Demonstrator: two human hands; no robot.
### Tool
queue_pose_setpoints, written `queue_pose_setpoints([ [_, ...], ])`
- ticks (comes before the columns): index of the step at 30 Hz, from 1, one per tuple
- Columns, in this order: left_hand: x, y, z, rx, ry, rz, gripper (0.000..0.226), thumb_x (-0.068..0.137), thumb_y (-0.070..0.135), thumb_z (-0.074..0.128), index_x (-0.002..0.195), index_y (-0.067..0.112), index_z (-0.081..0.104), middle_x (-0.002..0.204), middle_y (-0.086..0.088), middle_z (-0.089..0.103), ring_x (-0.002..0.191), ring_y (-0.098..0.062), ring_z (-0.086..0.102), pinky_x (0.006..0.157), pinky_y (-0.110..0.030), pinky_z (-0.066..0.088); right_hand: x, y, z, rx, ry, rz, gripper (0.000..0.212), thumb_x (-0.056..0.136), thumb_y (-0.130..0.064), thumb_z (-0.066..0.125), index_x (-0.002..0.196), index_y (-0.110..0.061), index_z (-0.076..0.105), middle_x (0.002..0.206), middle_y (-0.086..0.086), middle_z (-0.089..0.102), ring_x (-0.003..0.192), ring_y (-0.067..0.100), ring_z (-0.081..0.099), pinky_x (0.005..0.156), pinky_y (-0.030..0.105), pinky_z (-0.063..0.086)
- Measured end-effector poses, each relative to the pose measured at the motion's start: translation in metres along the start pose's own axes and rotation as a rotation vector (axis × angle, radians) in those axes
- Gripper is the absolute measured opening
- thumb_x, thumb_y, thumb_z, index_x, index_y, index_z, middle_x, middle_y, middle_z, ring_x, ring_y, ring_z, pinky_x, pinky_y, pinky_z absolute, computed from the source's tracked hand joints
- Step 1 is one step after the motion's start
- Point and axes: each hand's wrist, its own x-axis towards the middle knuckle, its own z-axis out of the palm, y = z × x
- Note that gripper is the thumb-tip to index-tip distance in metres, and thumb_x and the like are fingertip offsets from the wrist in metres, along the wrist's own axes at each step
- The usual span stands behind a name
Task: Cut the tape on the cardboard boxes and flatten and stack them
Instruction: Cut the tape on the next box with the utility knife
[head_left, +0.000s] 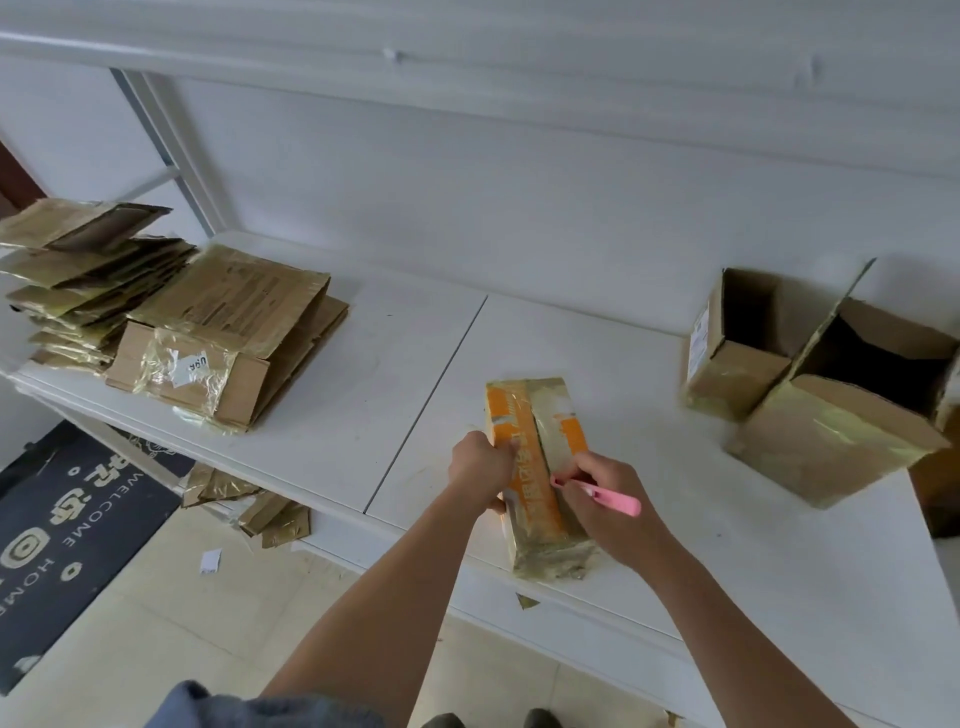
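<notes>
At the near edge of a smooth white table (395, 395), our left hand (480, 465) grips the side of a long, narrow cardboard box (537, 467), orange-printed and wrapped in glossy tape; our right hand (605, 496) pinches a slim pink cutter (605, 496) at the box's central seam; flattened boxes (171, 317), crinkled with yellowish tape, lie stacked at far left; two open boxes (810, 384) stand at right; cardboard scraps (249, 506) litter the tiled floor beside a dark doormat (67, 530).

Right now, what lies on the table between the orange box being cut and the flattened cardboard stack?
Nothing: in the head view, bare white table with one panel seam separates the orange box from the flattened stack.
</notes>
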Motion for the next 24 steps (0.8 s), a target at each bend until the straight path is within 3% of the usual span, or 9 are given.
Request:
queue_pose_setpoints([
  [6, 0.003, 0.006, 0.007, 0.002, 0.077, 0.009, 0.026, 0.098, 0.03, 0.056, 0.093, 0.005, 0.051, 0.093, -0.016, 0.067, 0.065, -0.04, 0.071, 0.063, -0.049, 0.061, -0.056, 0.001, -0.004, 0.012, -0.009, -0.019, 0.019, 0.085, -0.035, 0.048, 0.078, -0.023, 0.061, 0.069, -0.007, 0.057, 0.057, 0.004, 0.051, 0.052, 0.013, 0.035],
  [9, 0.001, 0.01, 0.017, -0.029, 0.1, -0.006, 0.027, 0.099, 0.029, 0.053, 0.085, 0.007, 0.045, 0.097, -0.017, 0.065, 0.065, -0.041, 0.07, 0.064, -0.049, 0.061, -0.076, 0.005, -0.019, 0.012, 0.06, -0.034, 0.013, 0.087, -0.022, 0.053, 0.08, -0.017, 0.063, 0.066, -0.003, 0.056, 0.055, 0.006, 0.05, 0.053, 0.015, 0.035],
  [11, -0.003, 0.014, 0.028, -0.051, 0.135, -0.004, 0.022, 0.101, 0.027, 0.049, 0.096, 0.007, 0.042, 0.104, -0.017, 0.063, 0.067, -0.041, 0.07, 0.058, -0.047, 0.06, -0.087, 0.011, -0.031, 0.144, 0.198, -0.01, 0.015, 0.084, -0.011, 0.056, 0.072, -0.02, 0.062, 0.062, -0.002, 0.056, 0.055, 0.011, 0.05, 0.054, 0.019, 0.037],
  [13, -0.006, 0.017, 0.038, 0.013, 0.211, 0.079, 0.022, 0.1, 0.017, 0.043, 0.12, 0.014, 0.033, 0.119, -0.015, 0.055, 0.076, -0.041, 0.067, 0.051, -0.042, 0.057, -0.094, 0.02, -0.042, 0.281, 0.411, 0.027, 0.019, 0.088, -0.004, 0.06, 0.072, -0.014, 0.06, 0.063, 0.006, 0.055, 0.061, 0.023, 0.052, 0.059, 0.028, 0.044],
  [16, -0.005, 0.014, 0.05, 0.315, 0.176, 0.326, 0.069, 0.092, -0.005, 0.031, 0.147, 0.035, 0.022, 0.153, -0.012, 0.014, 0.096, -0.039, 0.06, 0.066, -0.039, 0.05, -0.099, 0.032, -0.043, 0.393, 0.619, 0.111, 0.011, 0.097, -0.003, 0.055, 0.089, -0.01, 0.059, 0.079, 0.011, 0.062, 0.072, 0.024, 0.064, 0.076, 0.041, 0.055],
  [18, -0.008, 0.014, 0.054, 0.414, 0.09, 0.388, 0.074, 0.091, -0.006, 0.028, 0.151, 0.038, 0.022, 0.159, -0.007, -0.015, 0.11, -0.038, 0.058, 0.079, -0.038, 0.051, -0.101, 0.033, -0.03, 0.421, 0.629, 0.175, 0.007, 0.098, -0.019, 0.052, 0.1, -0.013, 0.055, 0.101, 0.007, 0.066, 0.087, 0.02, 0.072, 0.081, 0.04, 0.058],
  [21, -0.014, 0.016, 0.057, 0.412, 0.065, 0.434, 0.061, 0.097, 0.006, 0.031, 0.153, 0.028, 0.024, 0.158, -0.015, -0.015, 0.106, -0.037, 0.061, 0.087, -0.038, 0.052, -0.096, 0.027, -0.004, 0.523, 0.687, 0.21, 0.02, 0.092, -0.039, 0.053, 0.102, -0.022, 0.053, 0.11, 0.0, 0.066, 0.096, 0.025, 0.071, 0.084, 0.046, 0.059],
  [24, -0.022, 0.013, 0.058, 0.443, 0.125, 0.414, 0.055, 0.096, 0.014, 0.036, 0.15, 0.019, 0.028, 0.157, -0.016, -0.006, 0.104, -0.04, 0.059, 0.077, -0.034, 0.045, -0.083, 0.024, 0.009, 0.52, 0.787, 0.136, 0.014, 0.099, -0.038, 0.051, 0.102, -0.025, 0.053, 0.102, -0.006, 0.068, 0.092, 0.029, 0.07, 0.079, 0.052, 0.058],
])
